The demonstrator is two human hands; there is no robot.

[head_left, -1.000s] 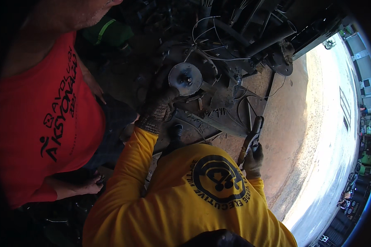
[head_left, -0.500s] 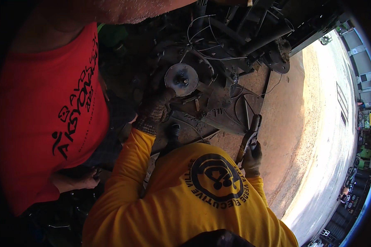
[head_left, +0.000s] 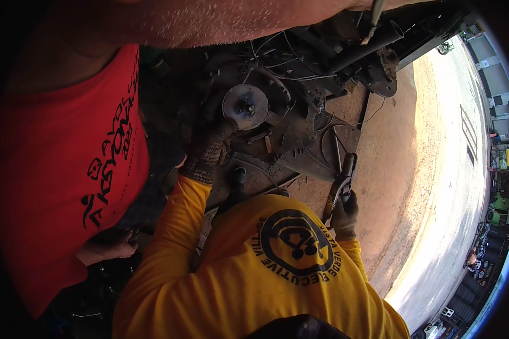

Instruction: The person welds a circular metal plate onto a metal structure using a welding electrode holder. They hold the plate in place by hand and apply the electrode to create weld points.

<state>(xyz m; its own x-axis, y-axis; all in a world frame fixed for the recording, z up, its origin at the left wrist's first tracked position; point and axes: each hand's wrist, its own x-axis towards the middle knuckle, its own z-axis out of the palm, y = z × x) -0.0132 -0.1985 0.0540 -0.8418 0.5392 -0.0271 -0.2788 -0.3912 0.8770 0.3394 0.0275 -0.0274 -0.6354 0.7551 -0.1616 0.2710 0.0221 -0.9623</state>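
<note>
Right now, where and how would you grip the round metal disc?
Probably the lower-left rim, coming in from the person's left. The round metal disc faces the camera with a dark centre piece on it, so the outer edge looks like the better hold. The gloved left hand is at that edge.

Red shirt [head_left: 73,175] left, sunlit pavement [head_left: 449,169] right.

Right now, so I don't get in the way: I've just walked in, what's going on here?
A person in yellow has the gloved left hand at the rim of a round metal disc. The gloved right hand holds a dark, plier-like tool, apart from the disc. A person in a red shirt is close by on the left. Thin wires loop beyond the disc.
</note>
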